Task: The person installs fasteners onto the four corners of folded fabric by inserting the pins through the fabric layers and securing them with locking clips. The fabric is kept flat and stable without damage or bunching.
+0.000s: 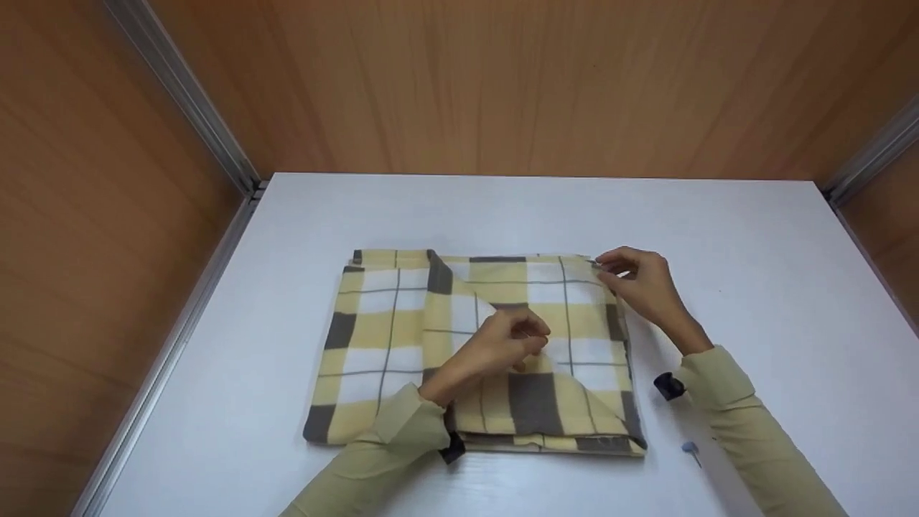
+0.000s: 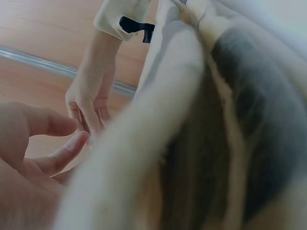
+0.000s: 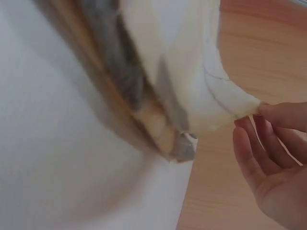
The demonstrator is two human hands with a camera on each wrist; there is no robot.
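A yellow, white and grey checked cloth [image 1: 373, 359] lies folded in layers, with a loose flap whose edge runs diagonally across it. My left hand [image 1: 495, 345] is over the middle of the cloth, by that edge. Its fingers are bent loosely, and nothing shows between thumb and forefinger in the left wrist view, where a blurred ridge of cloth [image 2: 144, 129] hides part of the hand. At the far right corner, my right hand [image 1: 642, 283] pinches the cloth. The right wrist view shows that corner [image 3: 240, 105] drawn out between thumb and fingers.
The white table [image 1: 237, 345] carries a small blue item with a thin dark tail [image 1: 690, 447] right of the cloth. Wooden panels [image 1: 502, 86] with metal rails [image 1: 194, 108] stand around the table. Black wrist devices [image 1: 669, 386] hang below both cuffs.
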